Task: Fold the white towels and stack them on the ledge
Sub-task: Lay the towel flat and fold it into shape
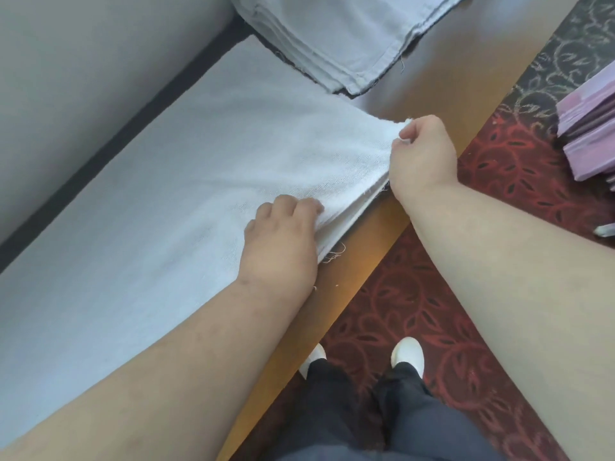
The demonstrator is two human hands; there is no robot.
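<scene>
A white towel (186, 201) lies spread flat along the wooden ledge (426, 91), its near end doubled into layers. My left hand (283, 241) grips the near corner of that layered edge, fingers curled over the cloth. My right hand (422, 154) pinches the other corner of the same edge, lifted slightly off the wood. A stack of folded white towels (339, 38) sits farther along the ledge, past the spread towel.
A grey wall (83, 78) runs along the ledge's far side. Red and dark patterned carpet (499, 181) lies below. A pile of purple folded cloths (589, 134) sits at the right edge. My white shoes (407, 354) stand close to the ledge.
</scene>
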